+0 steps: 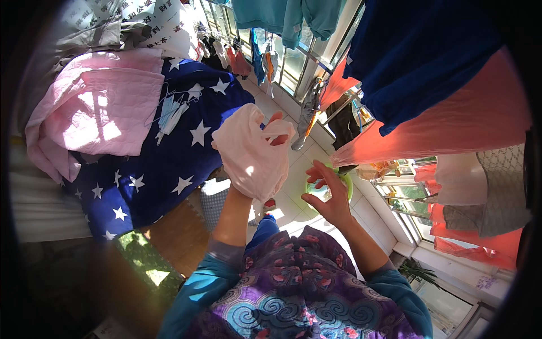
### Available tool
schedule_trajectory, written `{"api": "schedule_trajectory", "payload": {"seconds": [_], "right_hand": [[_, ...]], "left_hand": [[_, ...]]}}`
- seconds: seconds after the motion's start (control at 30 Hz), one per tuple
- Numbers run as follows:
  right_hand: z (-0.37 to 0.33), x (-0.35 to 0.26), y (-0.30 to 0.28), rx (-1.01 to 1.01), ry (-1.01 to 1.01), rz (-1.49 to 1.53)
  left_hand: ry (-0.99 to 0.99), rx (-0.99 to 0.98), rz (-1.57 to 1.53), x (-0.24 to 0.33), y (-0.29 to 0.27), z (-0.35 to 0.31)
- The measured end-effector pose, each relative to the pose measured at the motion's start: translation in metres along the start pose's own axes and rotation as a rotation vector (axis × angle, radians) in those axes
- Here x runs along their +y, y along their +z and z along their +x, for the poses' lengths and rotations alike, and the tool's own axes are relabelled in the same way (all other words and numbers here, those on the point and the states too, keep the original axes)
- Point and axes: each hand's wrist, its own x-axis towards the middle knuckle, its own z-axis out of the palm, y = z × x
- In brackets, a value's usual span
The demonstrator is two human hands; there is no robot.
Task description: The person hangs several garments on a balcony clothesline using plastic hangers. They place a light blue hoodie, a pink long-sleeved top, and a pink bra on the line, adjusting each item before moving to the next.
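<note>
A thin pale pink bag (pixel 248 155), with what look like loop handles, hangs over my left hand (pixel 279 139) and hides most of it. A few fingertips show at the bag's upper right edge and through a loop; the fingers appear to hold it. To the right, apart from the bag, my right hand (pixel 332 199) is empty with its fingers spread and slightly curved. Below and behind that hand, a light green basin (pixel 348 191) stands on the tiled floor, partly hidden by the fingers.
At left, a navy star-patterned cover (pixel 149 169) carries a folded pink quilted cloth (pixel 107 107) and face masks (pixel 171 116). Blue (pixel 418 56) and coral (pixel 446 124) laundry hangs at right, teal clothing (pixel 282 20) above. Small items hang by the windows. A checked container (pixel 213 203) stands below the cover.
</note>
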Motion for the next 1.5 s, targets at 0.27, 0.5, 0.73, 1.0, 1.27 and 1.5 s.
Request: {"api": "schedule_trajectory", "payload": {"seconds": [0.27, 0.5, 0.73, 1.0, 1.27, 1.5], "right_hand": [[0.051, -0.026, 0.001, -0.295, 0.048, 0.392], [0.052, -0.053, -0.006, -0.136, 0.248, 0.594], [0.047, -0.060, -0.035, 0.108, 0.142, 0.552], [0.041, -0.066, -0.060, 0.053, 0.005, 0.663], [0.054, -0.057, -0.098, 0.034, -0.007, 0.665], [0.062, -0.029, -0.131, -0.055, 0.064, 1.131]], "left_hand": [[-0.260, -0.065, 0.548, 0.004, 0.054, 0.016], [-0.092, 0.300, 0.645, 0.009, 0.002, -0.013], [-0.406, 0.299, 0.296, 0.041, 0.024, -0.035], [-0.484, 0.592, 0.497, -0.042, 0.025, -0.049], [-0.661, 0.379, 1.249, -0.043, 0.065, -0.056], [-0.235, -0.002, 1.143, -0.045, 0.118, -0.017]]}}
